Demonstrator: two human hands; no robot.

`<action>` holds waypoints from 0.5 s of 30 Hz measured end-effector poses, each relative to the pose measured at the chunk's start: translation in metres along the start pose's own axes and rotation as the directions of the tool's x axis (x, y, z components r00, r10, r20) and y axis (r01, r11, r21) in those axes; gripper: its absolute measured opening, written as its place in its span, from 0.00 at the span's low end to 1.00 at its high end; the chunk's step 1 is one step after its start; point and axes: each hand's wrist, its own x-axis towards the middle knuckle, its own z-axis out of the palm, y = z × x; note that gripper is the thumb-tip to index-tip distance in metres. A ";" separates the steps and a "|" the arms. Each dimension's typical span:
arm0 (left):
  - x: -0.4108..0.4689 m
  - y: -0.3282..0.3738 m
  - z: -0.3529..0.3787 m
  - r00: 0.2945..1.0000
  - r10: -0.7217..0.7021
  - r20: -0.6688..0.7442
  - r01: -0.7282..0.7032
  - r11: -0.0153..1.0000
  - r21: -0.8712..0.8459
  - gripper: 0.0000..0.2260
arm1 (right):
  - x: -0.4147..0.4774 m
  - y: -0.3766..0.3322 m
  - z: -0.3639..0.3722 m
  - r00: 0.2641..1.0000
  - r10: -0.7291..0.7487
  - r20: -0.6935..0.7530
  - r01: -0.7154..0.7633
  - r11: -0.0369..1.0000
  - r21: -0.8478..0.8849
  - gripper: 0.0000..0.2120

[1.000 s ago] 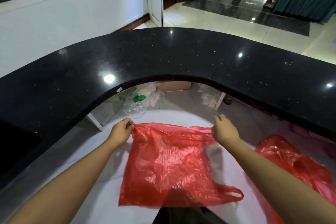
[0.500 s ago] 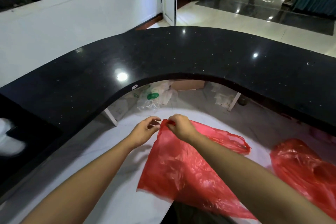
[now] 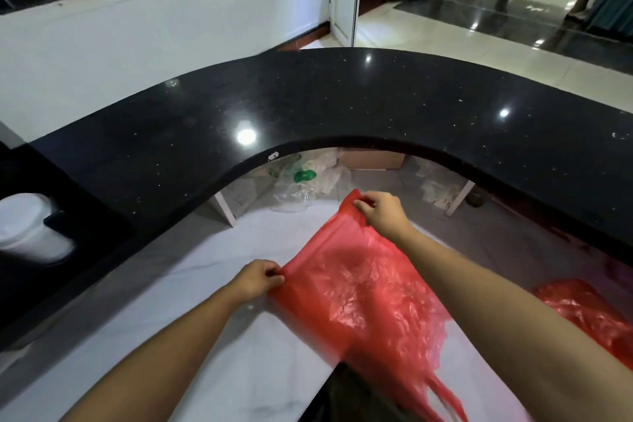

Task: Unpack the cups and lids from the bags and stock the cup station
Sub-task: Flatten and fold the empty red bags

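Left hand [image 3: 257, 281] at 9 o'clock and right hand [image 3: 383, 212] at 12 each pinch the empty red bag's [image 3: 363, 288] folded edge, apparently flattening it for folding.

A: How is the 1 camera set?
B: Head-worn, facing forward and down, close above the white worktop [image 3: 274, 370] at lower frame; black counter [image 3: 342, 96] curves across mid-frame.

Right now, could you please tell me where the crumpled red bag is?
In the head view, the crumpled red bag lies far right on the white counter, beside the right forearm.
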 end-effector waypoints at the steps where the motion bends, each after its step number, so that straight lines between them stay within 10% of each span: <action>1: 0.002 0.001 -0.005 0.998 -0.013 -0.055 0.011 0.999 -0.032 0.07 | 0.002 0.003 -0.002 1.000 0.012 -0.007 -0.012 1.000 -0.015 0.09; 8: 0.036 0.024 -0.032 0.877 -0.152 -0.457 0.023 0.961 -0.275 0.10 | 0.002 0.043 -0.007 0.975 0.203 -0.088 -0.205 0.979 -0.017 0.16; 15: 0.075 0.066 0.013 0.840 0.072 -0.538 -0.030 0.996 0.088 0.20 | 0.001 0.099 0.008 0.900 0.408 -0.150 -0.409 0.912 0.029 0.16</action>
